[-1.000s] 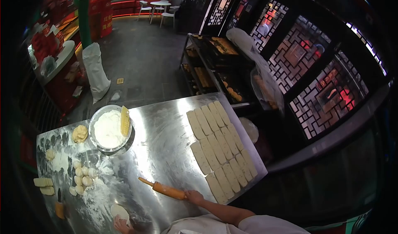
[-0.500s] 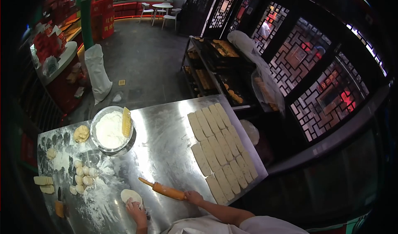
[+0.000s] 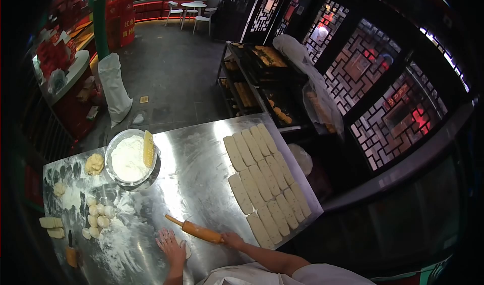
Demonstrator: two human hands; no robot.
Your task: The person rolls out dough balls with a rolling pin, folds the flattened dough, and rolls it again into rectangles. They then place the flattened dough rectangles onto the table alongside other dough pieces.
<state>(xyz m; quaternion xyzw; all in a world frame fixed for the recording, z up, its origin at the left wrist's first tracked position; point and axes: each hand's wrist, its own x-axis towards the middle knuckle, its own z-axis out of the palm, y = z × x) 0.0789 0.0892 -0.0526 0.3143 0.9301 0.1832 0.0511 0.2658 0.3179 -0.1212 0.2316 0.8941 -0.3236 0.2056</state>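
My right hand (image 3: 232, 240) is wrapped around one handle of a wooden rolling pin (image 3: 201, 232), which lies slanted across the steel table. My left hand (image 3: 172, 248) rests with its fingers spread on the tabletop, palm down. Beside and partly under it shows the pale edge of a flattened piece of dough (image 3: 188, 250); the rest is hidden by the hand. To the left, several small dough balls (image 3: 98, 215) sit clustered on scattered flour. Farther right, rows of long, speckled dough strips (image 3: 267, 184) lie side by side.
A bowl of flour (image 3: 126, 159) with a yellow scraper (image 3: 148, 149) stands at the table's far edge. Left of it lies a larger dough lump (image 3: 94, 164). A wooden-handled tool (image 3: 71, 254) is near the left edge. Beyond the table stands a rack of baked goods (image 3: 269, 58).
My left hand has opened from curled on the dough round to spread flat. The dough now lies farther right, mostly covered by it. My right hand still holds the rolling pin.
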